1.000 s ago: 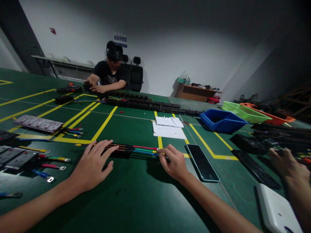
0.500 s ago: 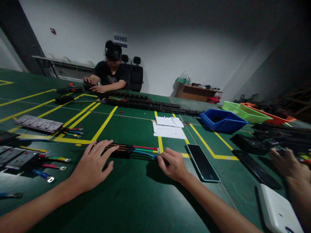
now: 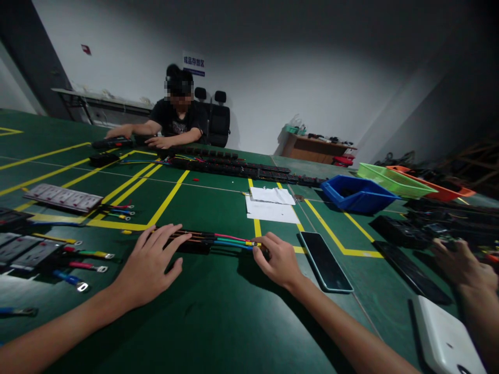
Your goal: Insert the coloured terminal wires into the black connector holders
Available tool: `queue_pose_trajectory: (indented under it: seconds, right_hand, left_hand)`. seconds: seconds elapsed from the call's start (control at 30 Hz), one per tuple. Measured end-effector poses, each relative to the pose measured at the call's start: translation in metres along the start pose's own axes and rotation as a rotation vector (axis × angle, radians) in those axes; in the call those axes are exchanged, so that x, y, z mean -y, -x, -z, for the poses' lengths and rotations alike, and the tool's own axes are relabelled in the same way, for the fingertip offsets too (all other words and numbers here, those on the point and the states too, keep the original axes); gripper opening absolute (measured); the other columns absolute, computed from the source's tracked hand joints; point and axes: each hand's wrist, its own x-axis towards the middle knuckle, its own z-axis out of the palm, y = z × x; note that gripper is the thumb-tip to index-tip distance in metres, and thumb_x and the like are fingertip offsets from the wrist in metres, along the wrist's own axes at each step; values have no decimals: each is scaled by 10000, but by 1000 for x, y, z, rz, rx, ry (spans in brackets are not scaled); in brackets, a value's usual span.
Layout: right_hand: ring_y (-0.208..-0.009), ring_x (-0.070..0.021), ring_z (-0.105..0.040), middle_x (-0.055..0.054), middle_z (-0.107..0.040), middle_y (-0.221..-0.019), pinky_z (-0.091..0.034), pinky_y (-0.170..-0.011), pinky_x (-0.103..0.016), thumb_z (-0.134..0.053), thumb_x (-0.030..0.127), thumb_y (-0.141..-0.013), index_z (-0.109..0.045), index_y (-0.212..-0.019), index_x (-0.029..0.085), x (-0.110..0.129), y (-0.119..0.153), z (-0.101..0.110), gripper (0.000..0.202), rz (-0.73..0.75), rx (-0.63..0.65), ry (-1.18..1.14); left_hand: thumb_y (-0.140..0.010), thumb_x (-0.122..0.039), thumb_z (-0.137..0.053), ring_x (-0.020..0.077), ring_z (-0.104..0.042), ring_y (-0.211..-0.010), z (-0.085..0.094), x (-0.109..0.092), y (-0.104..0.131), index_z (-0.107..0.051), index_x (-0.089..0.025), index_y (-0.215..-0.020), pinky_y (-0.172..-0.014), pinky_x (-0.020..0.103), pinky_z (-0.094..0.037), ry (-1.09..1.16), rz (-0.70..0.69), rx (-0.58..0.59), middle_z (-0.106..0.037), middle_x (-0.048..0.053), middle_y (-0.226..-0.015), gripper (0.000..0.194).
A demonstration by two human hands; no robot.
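My left hand (image 3: 150,265) lies with its fingers spread over the left part of a dark strip (image 3: 195,244) on the green table (image 3: 218,322). Red, green and blue wires (image 3: 232,241) run from the strip's right end. At their terminals, my right hand (image 3: 278,259) is closed, thumb and forefinger pinching the wire ends. Its fingertips partly hide those ends. Left of my left hand are socket strips, a pale one (image 3: 62,198) and a nearer one (image 3: 33,253), with lugged wires.
A phone (image 3: 326,261) lies right of my right hand, with white papers (image 3: 272,204) behind. Blue (image 3: 356,195), green (image 3: 393,181) and orange bins stand at the right. Another person's hand (image 3: 463,265) is at the right edge; a person (image 3: 175,119) sits across the table.
My right hand's fingers have shifted slightly up at the wire ends, and the wires lie closer together. The person opposite has reached a hand to the power tool. My left hand stays put.
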Motion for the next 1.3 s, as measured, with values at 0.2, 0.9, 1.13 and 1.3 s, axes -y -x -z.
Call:
queue_pose_trajectory:
  seconds: [0.2,0.9,1.13,1.3]
  right_hand:
    - [-617,-131,-549,-38,-593,-796,-392,-570,-262,-539,241,-913,-682,-1020,158,1,1,1,197,57,-76,-24]
    - [-658,-139,-560,-42,-600,-822,-427,-580,-255,-557,201,-925,-641,-931,182,-3,2,-5,86,96,-124,-25]
    - [-855,-197,-618,-68,-632,-934,-514,-715,-309,-562,274,-971,-661,-1020,205,-5,-4,-8,130,25,28,19]
    - [-917,-217,-631,-90,-662,-1017,-539,-760,-344,-559,289,-975,-649,-1134,211,-5,-4,-7,198,24,59,20]
  left_hand:
    - [-877,-375,-522,353,-480,-1327,-1,1,1,-564,-239,-1371,-1108,610,-329,4,0,-3,-539,122,-1435,514]
    - [-878,-368,-514,347,-482,-1329,2,-1,0,-569,-247,-1363,-1100,600,-339,2,-3,-5,-546,124,-1429,503]
    - [-881,-376,-519,346,-479,-1333,2,-1,1,-568,-258,-1367,-1116,603,-324,16,13,6,-542,114,-1436,503]
    - [-883,-369,-518,344,-477,-1337,2,-1,2,-567,-263,-1370,-1122,606,-318,30,27,8,-542,105,-1439,500]
